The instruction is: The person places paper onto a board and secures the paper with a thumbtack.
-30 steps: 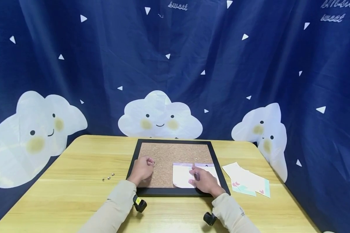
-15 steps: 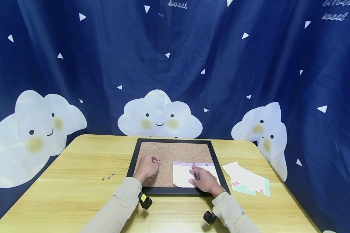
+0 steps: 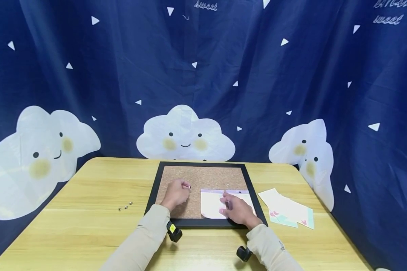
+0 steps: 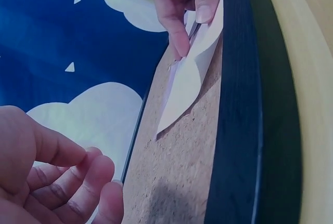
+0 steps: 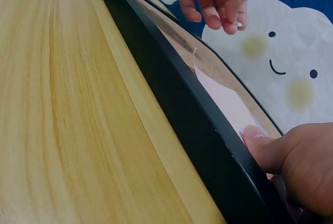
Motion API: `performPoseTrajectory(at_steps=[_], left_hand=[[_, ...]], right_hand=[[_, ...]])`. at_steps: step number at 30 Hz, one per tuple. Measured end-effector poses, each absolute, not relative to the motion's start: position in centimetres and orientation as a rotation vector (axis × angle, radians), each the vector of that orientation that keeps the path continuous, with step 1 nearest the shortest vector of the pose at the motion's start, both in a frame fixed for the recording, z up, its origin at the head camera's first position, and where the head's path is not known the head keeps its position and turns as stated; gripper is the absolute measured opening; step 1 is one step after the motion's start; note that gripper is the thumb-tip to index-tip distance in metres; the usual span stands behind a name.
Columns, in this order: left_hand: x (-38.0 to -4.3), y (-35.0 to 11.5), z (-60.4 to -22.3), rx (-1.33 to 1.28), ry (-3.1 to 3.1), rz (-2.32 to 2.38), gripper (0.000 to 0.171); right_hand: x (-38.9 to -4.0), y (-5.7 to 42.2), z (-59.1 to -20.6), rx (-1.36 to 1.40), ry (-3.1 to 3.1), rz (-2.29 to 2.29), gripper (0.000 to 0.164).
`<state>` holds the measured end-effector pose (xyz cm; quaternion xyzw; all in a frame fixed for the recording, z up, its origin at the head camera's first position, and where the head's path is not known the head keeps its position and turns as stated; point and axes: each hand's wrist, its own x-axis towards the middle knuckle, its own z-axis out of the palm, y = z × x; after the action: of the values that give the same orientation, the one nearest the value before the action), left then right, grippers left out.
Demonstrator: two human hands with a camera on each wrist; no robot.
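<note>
My left hand (image 3: pixel 177 192) pinches a tiny shiny thumbtack (image 3: pixel 189 187) between thumb and fingertips, above the left half of a cork board (image 3: pixel 203 175). A speck of the tack shows at those fingertips in the right wrist view; in the left wrist view the fingers hide it. On the board's lower right lies a white card (image 3: pixel 210 205) with a purple top strip. My right hand (image 3: pixel 240 210) presses on this card, index fingertip near the strip and thumb lower down. A dark tack (image 3: pixel 239 192) shows on the strip. The card's left end bows up from the cork (image 4: pixel 179 96).
Three small thumbtacks (image 3: pixel 126 207) lie on the wooden table (image 3: pixel 88 233) left of the board. Overlapping white cards (image 3: pixel 286 209) with pink and green prints lie to its right. A raised black frame (image 3: pixel 203 224) edges the cork. A blue curtain (image 3: pixel 203 56) hangs behind.
My left hand has moved right across the cork with the thumbtack, closer to the card. The right hand stays in place on the card.
</note>
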<state>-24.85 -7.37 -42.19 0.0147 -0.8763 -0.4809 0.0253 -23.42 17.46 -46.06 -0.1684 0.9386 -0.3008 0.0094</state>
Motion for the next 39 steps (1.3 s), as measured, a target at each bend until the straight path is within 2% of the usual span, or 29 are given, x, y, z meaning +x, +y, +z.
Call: performPoseTrajectory(at_steps=[18,39], left_hand=[[-25.1,-6.7,-41.9,0.031,-2.710,-1.482,0.007],[-25.1,-6.1,-42.5,-0.018,-2.671,-1.657,0.016]], right_hand=[[-23.3,17.6,-45.9,-0.531,2.931,-0.959,0.032],[-23.4,17.4,-46.2,-0.535,2.939,-0.936,0.031]])
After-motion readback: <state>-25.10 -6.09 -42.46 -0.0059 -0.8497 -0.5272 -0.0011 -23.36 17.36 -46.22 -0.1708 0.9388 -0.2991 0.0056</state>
